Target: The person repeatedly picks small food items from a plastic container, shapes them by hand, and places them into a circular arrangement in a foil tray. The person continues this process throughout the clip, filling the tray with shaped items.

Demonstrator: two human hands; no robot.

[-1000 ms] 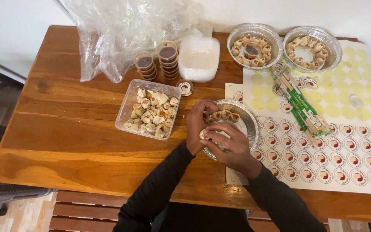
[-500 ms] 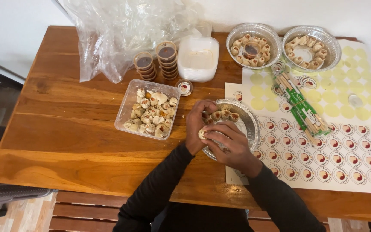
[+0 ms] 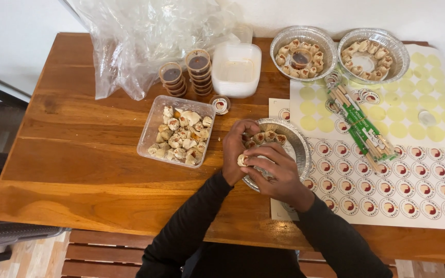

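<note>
Head view, looking straight down: the right hand (image 3: pixel 279 172) pinches a small dumpling (image 3: pixel 242 160) between fingertips and thumb, closed on it at the near-left rim of a round foil tray (image 3: pixel 295 142). The left hand (image 3: pixel 237 152) is curled beside it, fingers bent over the tray's left edge and touching the dumplings (image 3: pixel 264 137) already lined along the far rim; whether it grips one of them I cannot tell. The held dumpling sits at about nine o'clock of the tray, and the row it adjoins curves from ten toward one o'clock (the tray's right half shows bare foil). The right hand is the one on the piece; the left lies just beside it, on the side of the supply.

That supply, a clear plastic tub (image 3: pixel 153 135) heaped with dumplings, lies at nine o'clock of the hands, near but apart. At twelve o'clock stand stacked sauce cups (image 3: pixel 198 64) and a white lidded container (image 3: pixel 235 69), with a crumpled clear plastic bag (image 3: pixel 145 36) behind. At one o'clock two filled foil trays (image 3: pixel 280 42) sit side by side. At three o'clock, wrapped chopsticks (image 3: pixel 361 123) lie on sheets of round stickers (image 3: pixel 413 195), all on the wooden table (image 3: pixel 78 170).
</note>
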